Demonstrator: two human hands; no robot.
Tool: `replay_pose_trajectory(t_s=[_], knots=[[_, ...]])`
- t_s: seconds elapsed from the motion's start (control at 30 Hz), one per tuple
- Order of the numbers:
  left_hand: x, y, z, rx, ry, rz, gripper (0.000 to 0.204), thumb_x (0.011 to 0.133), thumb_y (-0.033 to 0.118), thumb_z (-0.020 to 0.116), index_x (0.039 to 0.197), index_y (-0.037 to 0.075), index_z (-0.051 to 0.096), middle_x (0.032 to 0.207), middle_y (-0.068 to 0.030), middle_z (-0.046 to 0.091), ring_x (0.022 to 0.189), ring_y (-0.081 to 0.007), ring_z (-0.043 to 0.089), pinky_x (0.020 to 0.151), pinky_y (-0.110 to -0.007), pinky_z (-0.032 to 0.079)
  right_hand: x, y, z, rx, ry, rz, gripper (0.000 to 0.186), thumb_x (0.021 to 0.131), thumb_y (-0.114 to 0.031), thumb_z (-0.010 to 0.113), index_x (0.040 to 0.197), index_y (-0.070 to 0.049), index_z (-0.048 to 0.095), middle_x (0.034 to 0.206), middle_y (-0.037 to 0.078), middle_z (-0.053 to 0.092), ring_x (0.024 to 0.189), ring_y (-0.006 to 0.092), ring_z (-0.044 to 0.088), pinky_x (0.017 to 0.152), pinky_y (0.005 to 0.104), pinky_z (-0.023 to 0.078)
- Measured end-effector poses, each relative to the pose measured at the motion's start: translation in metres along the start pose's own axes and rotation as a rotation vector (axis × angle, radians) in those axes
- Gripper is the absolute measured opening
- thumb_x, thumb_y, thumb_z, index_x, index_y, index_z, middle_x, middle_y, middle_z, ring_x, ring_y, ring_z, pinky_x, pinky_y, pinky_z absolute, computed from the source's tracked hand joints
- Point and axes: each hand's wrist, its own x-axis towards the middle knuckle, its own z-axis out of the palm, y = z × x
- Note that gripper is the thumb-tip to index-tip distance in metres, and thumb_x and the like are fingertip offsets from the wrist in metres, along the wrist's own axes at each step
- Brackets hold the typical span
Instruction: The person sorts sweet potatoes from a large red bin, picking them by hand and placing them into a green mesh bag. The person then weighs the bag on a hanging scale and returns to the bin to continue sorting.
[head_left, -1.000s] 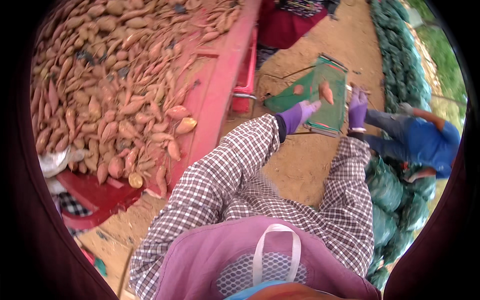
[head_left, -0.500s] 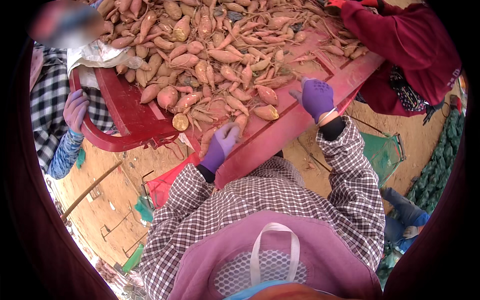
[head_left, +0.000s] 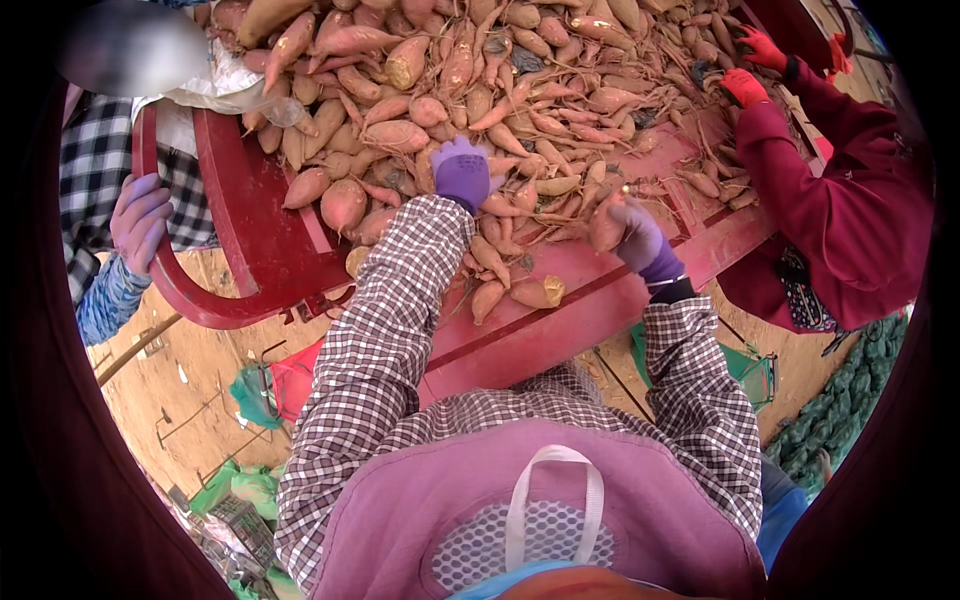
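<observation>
Both hands have reached deeper into the tuber pile since half a second ago
Left hand [head_left: 461,172] lies open on the heap; right hand [head_left: 634,232] grips a tuber [head_left: 606,226], long axis upright, above the red surface [head_left: 560,330]

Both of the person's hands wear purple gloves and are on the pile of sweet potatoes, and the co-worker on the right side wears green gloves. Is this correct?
Not quite. In the head view, the co-worker's gloves are red, not green. The rest holds: the left hand and right hand both wear purple gloves and are on the pile of sweet potatoes on the red table.
</observation>
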Motion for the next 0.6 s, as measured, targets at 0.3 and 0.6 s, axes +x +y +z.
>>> replay_pose_trajectory(t_s=[0.3, 0.6], knots=[[-0.171, 0.016, 0.018, -1.017, 0.509, -0.319, 0.055, 0.081, 0.037, 0.076, 0.118, 0.000, 0.057, 0.117, -0.0174, 0.059, 0.107, -0.0280, 0.059, 0.092, -0.040, 0.047, 0.179, 0.026, 0.144, -1.733, -0.113, -0.168, 0.037, 0.084, -0.036, 0.067, 0.105, -0.007, 0.073, 0.099, 0.015, 0.072, 0.093, 0.0313, 0.069, 0.084, 0.0420, 0.053], [-0.151, -0.096, -0.029, -1.485, 0.777, -0.597, 0.047, 0.088, 0.023, 0.072, 0.120, -0.006, 0.053, 0.103, -0.0119, 0.062, 0.094, -0.0179, 0.060, 0.082, -0.031, 0.051, 0.146, 0.065, 0.087, -1.381, -0.341, -0.180, 0.034, 0.084, -0.029, 0.064, 0.114, -0.012, 0.066, 0.098, 0.018, 0.069, 0.090, 0.0336, 0.067, 0.080, 0.0410, 0.053]])
